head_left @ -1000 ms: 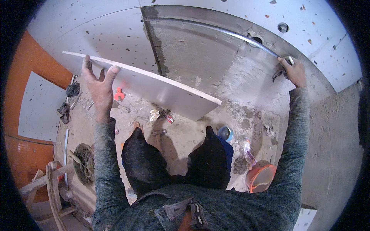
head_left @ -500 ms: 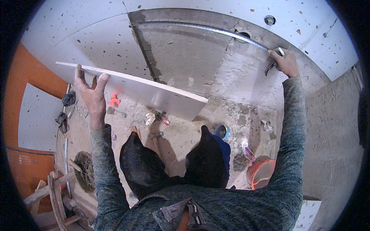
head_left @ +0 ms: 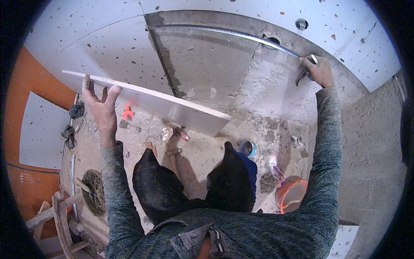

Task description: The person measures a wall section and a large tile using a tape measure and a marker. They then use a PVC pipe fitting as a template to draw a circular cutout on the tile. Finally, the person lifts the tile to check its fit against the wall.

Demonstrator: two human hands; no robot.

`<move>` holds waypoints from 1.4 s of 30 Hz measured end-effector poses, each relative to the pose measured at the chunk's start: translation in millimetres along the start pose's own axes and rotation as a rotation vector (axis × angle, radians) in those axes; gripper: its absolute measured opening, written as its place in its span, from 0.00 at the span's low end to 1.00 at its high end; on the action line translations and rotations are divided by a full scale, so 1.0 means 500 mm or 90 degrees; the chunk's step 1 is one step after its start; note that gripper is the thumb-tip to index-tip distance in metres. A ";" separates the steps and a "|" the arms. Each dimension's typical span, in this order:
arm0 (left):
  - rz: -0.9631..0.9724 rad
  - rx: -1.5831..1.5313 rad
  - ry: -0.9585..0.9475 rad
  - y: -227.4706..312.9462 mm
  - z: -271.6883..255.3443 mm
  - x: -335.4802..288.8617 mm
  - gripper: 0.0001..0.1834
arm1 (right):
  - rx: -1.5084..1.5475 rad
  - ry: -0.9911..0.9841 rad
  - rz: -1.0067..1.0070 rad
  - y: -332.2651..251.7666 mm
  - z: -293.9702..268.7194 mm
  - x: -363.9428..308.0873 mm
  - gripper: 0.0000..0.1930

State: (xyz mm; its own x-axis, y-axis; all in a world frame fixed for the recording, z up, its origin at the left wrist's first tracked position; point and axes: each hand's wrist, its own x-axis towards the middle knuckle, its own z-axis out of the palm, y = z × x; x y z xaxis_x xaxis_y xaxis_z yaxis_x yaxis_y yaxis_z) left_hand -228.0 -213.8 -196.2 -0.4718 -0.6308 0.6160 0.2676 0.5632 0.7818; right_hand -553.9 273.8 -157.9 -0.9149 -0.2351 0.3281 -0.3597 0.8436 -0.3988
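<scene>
A large pale tile (head_left: 172, 111) stands tilted in front of me, its thin upper edge toward me. My left hand (head_left: 101, 105) is closed on that edge near the tile's left end, thumb on one face and fingers over the other. Across a bare grey wall patch (head_left: 202, 64) runs the blade of a tape measure (head_left: 224, 31), passing just above a round hole (head_left: 273, 41). At the blade's right end my right hand (head_left: 321, 72) grips the tape measure, whose body is mostly hidden. A white pen-like stick (head_left: 314, 59) pokes out between its fingers.
Speckled white tiles (head_left: 103, 47) border the patch. On the dusty floor lie a hammer (head_left: 174, 159), an orange plastic piece (head_left: 127, 113) and a blue-rimmed round container (head_left: 247, 149). An orange bucket (head_left: 291, 196) stands by my right arm, a wooden frame (head_left: 60, 216) at lower left.
The tile's right end has shifted slightly left, and my left hand has moved a little with it. The right hand and tape are almost unchanged.
</scene>
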 end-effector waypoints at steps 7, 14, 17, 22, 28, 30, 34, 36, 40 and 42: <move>-0.004 -0.018 0.010 -0.014 -0.022 -0.006 0.49 | -0.024 0.002 0.004 0.002 0.002 0.000 0.26; -0.024 -0.052 -0.003 -0.004 -0.059 -0.025 0.52 | -0.014 0.003 -0.032 0.028 0.016 0.009 0.25; -0.009 -0.032 0.001 -0.016 -0.087 -0.036 0.45 | -0.007 -0.002 -0.042 0.024 0.018 0.009 0.24; -0.031 -0.076 0.034 -0.018 -0.125 -0.056 0.36 | 0.011 0.017 -0.030 0.033 0.027 0.010 0.23; -0.094 -0.112 0.108 0.017 -0.136 -0.083 0.36 | -0.039 0.036 -0.058 -0.006 0.016 -0.029 0.25; -0.027 0.072 0.056 -0.014 -0.175 -0.083 0.32 | 0.048 -0.042 0.027 0.023 0.019 -0.045 0.24; -0.133 -0.060 0.112 -0.034 -0.227 -0.064 0.22 | 0.333 -0.269 0.159 0.079 0.138 -0.144 0.20; -0.234 -0.190 0.155 -0.031 -0.259 -0.047 0.21 | 0.357 -0.334 0.219 0.111 0.242 -0.217 0.18; -0.363 -0.209 0.123 -0.062 -0.365 -0.033 0.23 | 0.417 -0.495 0.105 0.142 0.486 -0.383 0.19; -0.437 -0.158 0.100 -0.049 -0.404 -0.039 0.23 | 0.538 -0.681 0.208 0.113 0.573 -0.434 0.18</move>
State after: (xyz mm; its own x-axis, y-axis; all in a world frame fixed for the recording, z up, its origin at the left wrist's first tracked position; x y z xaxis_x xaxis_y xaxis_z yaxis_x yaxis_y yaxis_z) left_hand -55.7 -322.9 -207.8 -0.4804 -0.8766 -0.0272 0.1467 -0.1109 0.9829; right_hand -428.1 233.9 -497.1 -0.5342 -0.6593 -0.5291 0.2441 0.4789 -0.8432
